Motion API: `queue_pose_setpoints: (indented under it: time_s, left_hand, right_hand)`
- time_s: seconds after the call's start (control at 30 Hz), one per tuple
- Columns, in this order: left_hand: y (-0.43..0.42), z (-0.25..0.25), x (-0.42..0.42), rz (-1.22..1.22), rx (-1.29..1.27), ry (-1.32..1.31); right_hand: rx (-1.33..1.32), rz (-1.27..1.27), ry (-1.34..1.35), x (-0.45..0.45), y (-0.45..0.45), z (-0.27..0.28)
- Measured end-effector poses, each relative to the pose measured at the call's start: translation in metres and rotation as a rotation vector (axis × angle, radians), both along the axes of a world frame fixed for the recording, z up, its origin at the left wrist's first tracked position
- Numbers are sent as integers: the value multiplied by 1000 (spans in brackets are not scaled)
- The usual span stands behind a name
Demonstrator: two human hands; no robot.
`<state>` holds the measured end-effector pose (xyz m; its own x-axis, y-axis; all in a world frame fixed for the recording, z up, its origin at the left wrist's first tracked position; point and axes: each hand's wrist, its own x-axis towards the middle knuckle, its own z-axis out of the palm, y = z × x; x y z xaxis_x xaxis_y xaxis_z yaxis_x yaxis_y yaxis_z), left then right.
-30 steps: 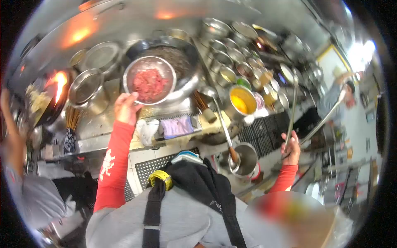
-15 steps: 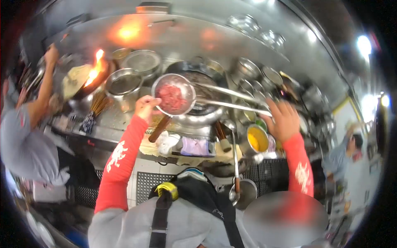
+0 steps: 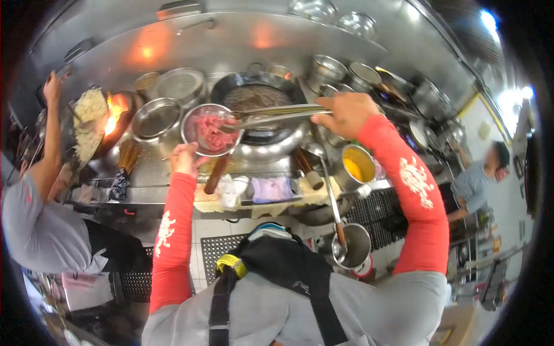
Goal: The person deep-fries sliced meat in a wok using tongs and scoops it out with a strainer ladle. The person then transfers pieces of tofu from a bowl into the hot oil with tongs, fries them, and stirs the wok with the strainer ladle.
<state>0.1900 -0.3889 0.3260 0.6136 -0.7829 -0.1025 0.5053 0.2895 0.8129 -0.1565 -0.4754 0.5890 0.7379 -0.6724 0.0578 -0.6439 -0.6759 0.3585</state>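
My left hand [image 3: 186, 160] grips the lower left rim of a metal bowl [image 3: 187, 128] of raw red meat [image 3: 212, 134]. My right hand [image 3: 348, 115] is closed round the handle end of long metal tongs [image 3: 277, 117]. The tips of the tongs reach into the bowl at the right side of the meat. Behind the tongs and to the right of the bowl sits a large wok [image 3: 225, 86] with dark liquid [image 3: 257, 97] in it. A wooden handle [image 3: 217, 175] sticks out below the bowl.
At the left a co-worker's arm [image 3: 52, 132] is near a flaming wok [image 3: 122, 130] with pale food [image 3: 89, 118]. A pot of yellow liquid [image 3: 358, 164] stands right of centre, above a deep pot [image 3: 356, 245] with a ladle. Another person [image 3: 474, 183] stands at the far right.
My right hand has swung up and leftward from the far right with the tongs, whose tips are now in the meat. The bowl stays in my left hand.
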Motion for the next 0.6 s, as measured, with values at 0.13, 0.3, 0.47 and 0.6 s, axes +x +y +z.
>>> queue_pose_setpoints:
  time_s: [0.13,0.3,0.47,0.6]
  left_hand:
    - [-11,1,3,-3,-6,-1]
    - [-23,11,0,4,-52,34]
    - [-40,9,-13,-8,-36,1]
    - [-49,9,-32,-62,-25,31]
  right_hand:
    - [-265,111,4,6,10,28]
    - [-402,224,113,10,25,68]
    - [-374,151,268,41,-6,56]
    - [-395,315,132,38,-29,41]
